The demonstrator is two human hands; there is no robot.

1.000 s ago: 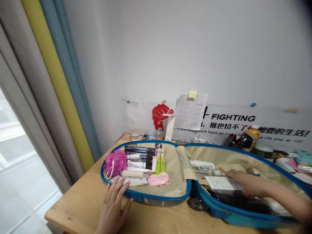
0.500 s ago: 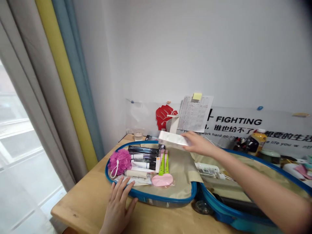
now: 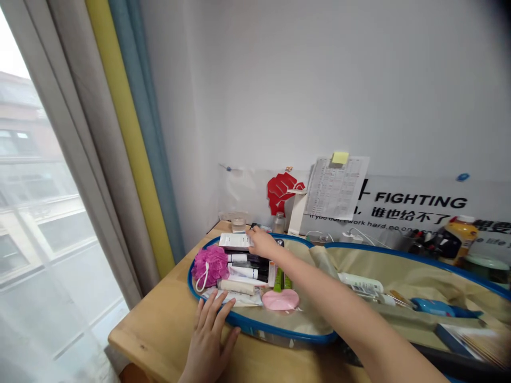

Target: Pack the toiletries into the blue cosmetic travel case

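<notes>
An open suitcase with a blue rim (image 3: 287, 336) lies on the wooden table. At the back left of its left half, my right hand (image 3: 261, 242) is closed on the end of a white box (image 3: 235, 241). My left hand (image 3: 213, 330) rests with fingers spread on the near rim. Between my hands lie a pink bath puff (image 3: 210, 266), several white and black tubes, a cream-coloured roll (image 3: 238, 287) and a pink oval pad (image 3: 280, 300). Two green and pink sticks (image 3: 282, 281) are partly covered by my right arm.
The right half holds a white bottle (image 3: 361, 282), a blue tube (image 3: 435, 307) and a dark-edged box (image 3: 471, 343). Behind stand a glass jar (image 3: 278, 222), a small clear cup (image 3: 238, 224) and a yellow bottle (image 3: 461, 236). Curtains (image 3: 131, 133) hang at left.
My right hand has moved left and down with the white box, from above the suitcase to its back left. My left hand stays on the rim. The view has turned slightly.
</notes>
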